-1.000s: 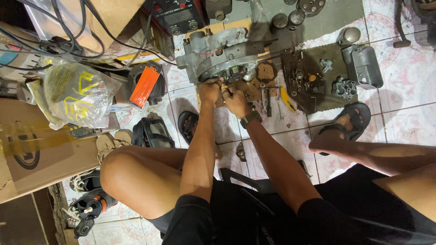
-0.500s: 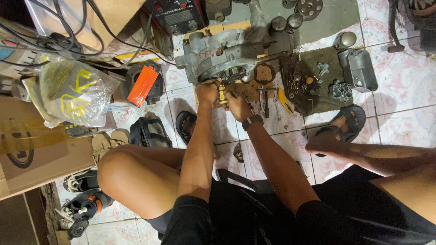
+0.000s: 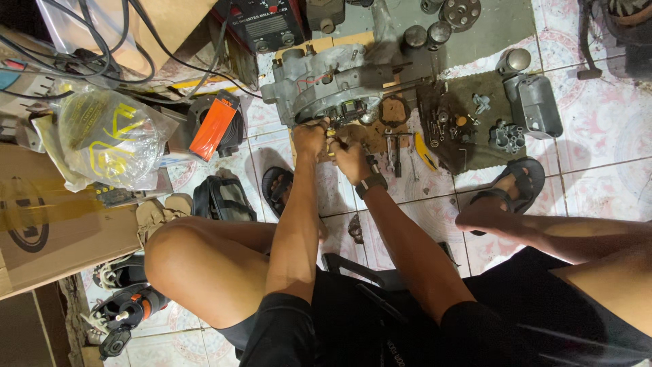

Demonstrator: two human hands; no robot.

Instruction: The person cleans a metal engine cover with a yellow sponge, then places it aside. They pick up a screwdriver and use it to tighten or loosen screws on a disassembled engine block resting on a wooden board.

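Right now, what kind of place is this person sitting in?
Probably a home repair workshop: a grey engine casing lies on the tiled floor, small metal parts spread on a mat, and a welding machine nearby.

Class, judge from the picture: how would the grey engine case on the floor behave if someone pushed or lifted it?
The engine case looks like cast metal, so probably heavy and stiff. It lies broad and flat on the tiles, so unlikely to roll or tip. Its greasy look suggests a slippery grip.
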